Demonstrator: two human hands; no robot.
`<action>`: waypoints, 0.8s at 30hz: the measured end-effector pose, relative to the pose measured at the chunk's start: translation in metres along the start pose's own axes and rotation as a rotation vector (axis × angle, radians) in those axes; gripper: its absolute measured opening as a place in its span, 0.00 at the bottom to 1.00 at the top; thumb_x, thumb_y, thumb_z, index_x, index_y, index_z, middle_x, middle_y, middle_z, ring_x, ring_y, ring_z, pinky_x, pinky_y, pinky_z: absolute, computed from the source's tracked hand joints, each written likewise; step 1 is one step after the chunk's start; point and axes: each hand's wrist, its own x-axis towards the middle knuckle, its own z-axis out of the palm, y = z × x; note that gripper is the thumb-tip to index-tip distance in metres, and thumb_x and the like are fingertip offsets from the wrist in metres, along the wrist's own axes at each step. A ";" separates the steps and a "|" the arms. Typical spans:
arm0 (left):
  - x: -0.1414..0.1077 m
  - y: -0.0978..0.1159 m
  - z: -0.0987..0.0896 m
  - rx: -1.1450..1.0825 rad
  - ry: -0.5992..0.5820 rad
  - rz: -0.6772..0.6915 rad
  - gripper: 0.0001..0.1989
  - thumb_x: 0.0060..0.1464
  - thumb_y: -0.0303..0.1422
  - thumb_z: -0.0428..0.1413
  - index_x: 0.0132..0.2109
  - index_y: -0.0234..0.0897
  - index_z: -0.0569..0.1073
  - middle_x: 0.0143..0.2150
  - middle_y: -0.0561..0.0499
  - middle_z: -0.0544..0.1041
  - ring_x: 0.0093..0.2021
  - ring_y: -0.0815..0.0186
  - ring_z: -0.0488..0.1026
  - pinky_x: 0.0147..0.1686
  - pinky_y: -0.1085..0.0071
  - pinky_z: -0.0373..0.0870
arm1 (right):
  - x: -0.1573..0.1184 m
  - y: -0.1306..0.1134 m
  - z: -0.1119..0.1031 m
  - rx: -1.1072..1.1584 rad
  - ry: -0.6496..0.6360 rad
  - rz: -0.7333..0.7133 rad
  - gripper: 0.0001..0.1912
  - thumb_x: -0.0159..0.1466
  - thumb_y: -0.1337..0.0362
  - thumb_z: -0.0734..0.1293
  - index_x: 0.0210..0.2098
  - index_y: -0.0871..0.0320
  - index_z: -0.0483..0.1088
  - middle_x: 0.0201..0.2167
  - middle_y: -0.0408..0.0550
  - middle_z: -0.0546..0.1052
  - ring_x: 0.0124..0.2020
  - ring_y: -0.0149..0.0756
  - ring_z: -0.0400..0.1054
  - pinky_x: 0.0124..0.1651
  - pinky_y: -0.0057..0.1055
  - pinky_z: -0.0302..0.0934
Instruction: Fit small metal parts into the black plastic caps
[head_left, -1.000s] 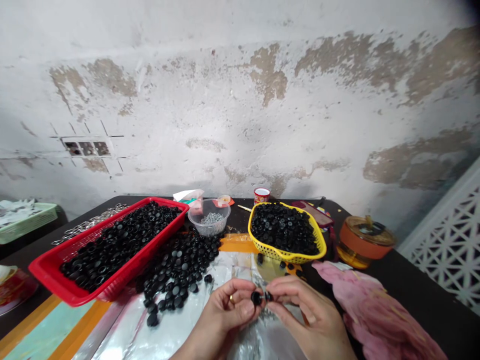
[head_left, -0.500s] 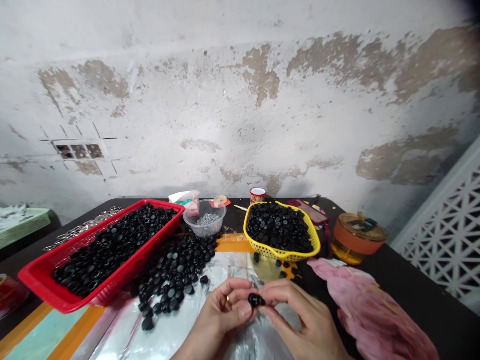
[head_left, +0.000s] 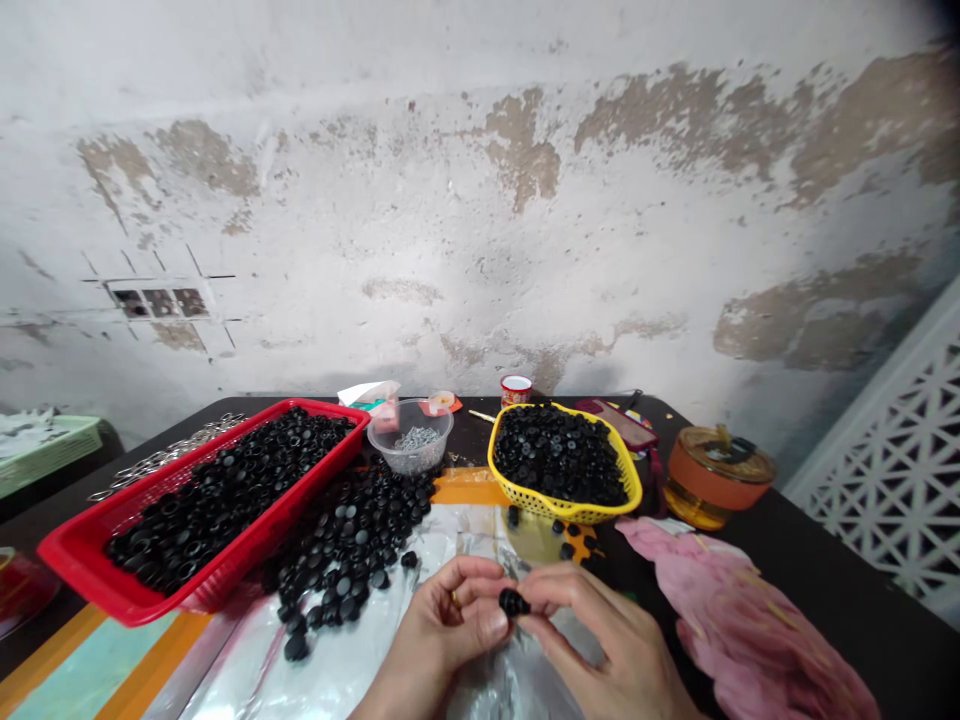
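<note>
Working at a dark bench (head_left: 825, 560) — red basket (head_left: 90, 572) well left of the fingers (head_left: 480, 585), yellow basket (head_left: 561, 514) just ahead; left hand (head_left: 442, 625) and right hand (head_left: 607, 640) meet, pinched closed on one black plastic piece (head_left: 514, 602).

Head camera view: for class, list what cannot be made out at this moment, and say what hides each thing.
Black piece: much of it is hidden by the fingers of the left hand and right hand, so its full shape cannot be told.
Grey metal bits in the clear plastic tub: too small to identify.
Green tray: cut off by the left edge; its contents are unclear.
</note>
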 end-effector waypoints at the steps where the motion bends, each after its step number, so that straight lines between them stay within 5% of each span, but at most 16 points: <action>1: 0.000 0.000 0.000 0.014 0.003 0.005 0.18 0.37 0.27 0.71 0.38 0.35 0.77 0.34 0.49 0.80 0.32 0.70 0.75 0.37 0.77 0.67 | 0.000 0.000 -0.001 -0.013 -0.016 -0.016 0.12 0.61 0.74 0.66 0.39 0.51 0.70 0.34 0.43 0.79 0.36 0.35 0.75 0.40 0.26 0.68; 24: 0.006 -0.005 -0.010 0.091 0.011 0.098 0.17 0.38 0.26 0.71 0.37 0.34 0.75 0.35 0.48 0.82 0.32 0.69 0.76 0.37 0.74 0.69 | 0.001 0.008 0.002 0.141 -0.015 0.000 0.10 0.60 0.75 0.69 0.37 0.54 0.75 0.36 0.44 0.78 0.38 0.33 0.74 0.43 0.23 0.67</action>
